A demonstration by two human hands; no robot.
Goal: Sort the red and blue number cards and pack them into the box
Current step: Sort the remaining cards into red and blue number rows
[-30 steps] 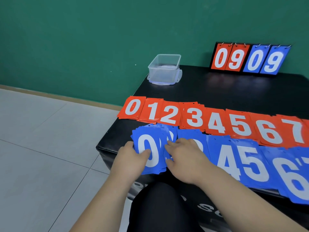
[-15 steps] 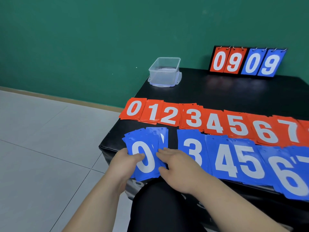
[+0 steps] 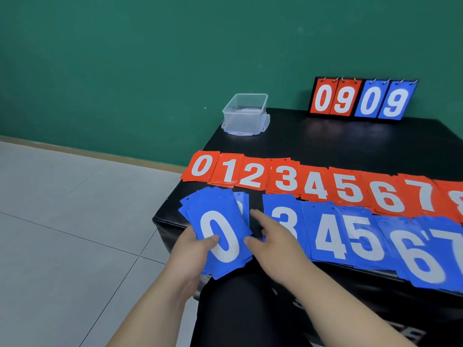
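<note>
Blue gathering is in hand: our left hand grips the blue stack (0 on top) at the table's near-left corner. Our right hand, open-fingered and empty, should next take the 3 pile. The box sits at the far-left corner.

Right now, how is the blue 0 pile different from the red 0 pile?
The left hand holds the blue 0 pile, thumb on top; no hand touches the red 0 pile. The blue 0 pile is fanned, tilted and juts past the near edge of the table; the red 0 pile lies flat at the left end of its row. Both show a white 0.
</note>
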